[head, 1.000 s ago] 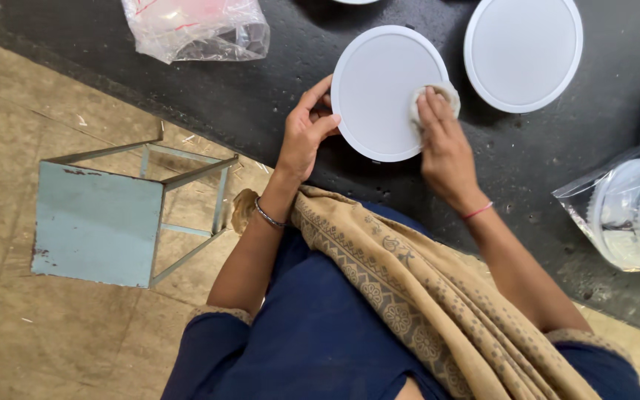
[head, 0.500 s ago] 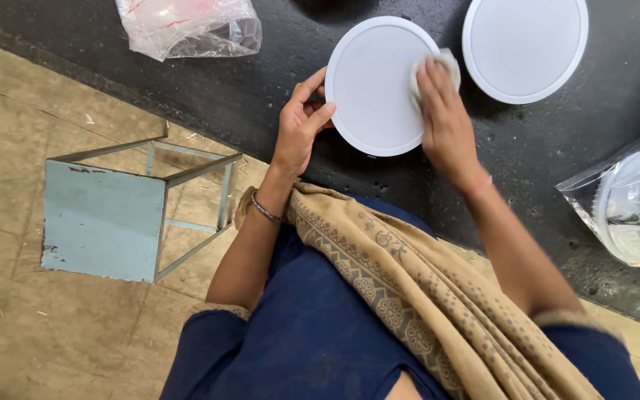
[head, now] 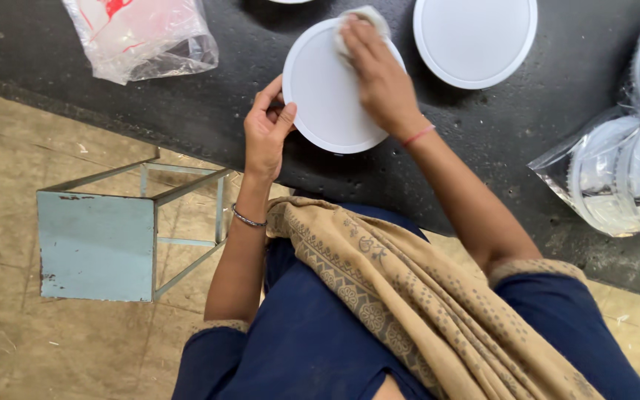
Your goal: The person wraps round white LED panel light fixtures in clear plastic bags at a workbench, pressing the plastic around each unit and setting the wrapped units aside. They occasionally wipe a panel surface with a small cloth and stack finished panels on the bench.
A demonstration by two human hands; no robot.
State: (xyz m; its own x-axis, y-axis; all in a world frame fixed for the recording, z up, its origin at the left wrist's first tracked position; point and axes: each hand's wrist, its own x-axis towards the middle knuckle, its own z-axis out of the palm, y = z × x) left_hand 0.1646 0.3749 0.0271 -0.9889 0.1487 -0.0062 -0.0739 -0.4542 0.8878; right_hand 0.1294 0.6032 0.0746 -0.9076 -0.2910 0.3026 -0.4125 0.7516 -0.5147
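Since the earlier frames, your right hand (head: 379,78) has travelled with the small white cloth (head: 361,21) from the right edge of the white round disc (head: 331,89) up to its far rim. This points to a wiping stroke that has crossed the face and reached the top edge.

Nearest to you, your blue garment and tan patterned scarf (head: 394,296) fill the lower frame. To your left, a pale blue metal stool (head: 98,244) stands on the tiled floor (head: 9,170).

Your left hand (head: 267,130) grips the near-left rim of the disc, thumb on top and fingers curled at the edge; its position matches the earlier frames. The disc lies flat on the black worktop (head: 209,104), close to its near edge.

Your right hand presses the cloth against the disc under closed fingers.

Farther out, a second white disc (head: 475,37) lies just beside the first. Bagged discs (head: 624,170) sit at the right, and a clear plastic bag (head: 142,33) sits at the far left.
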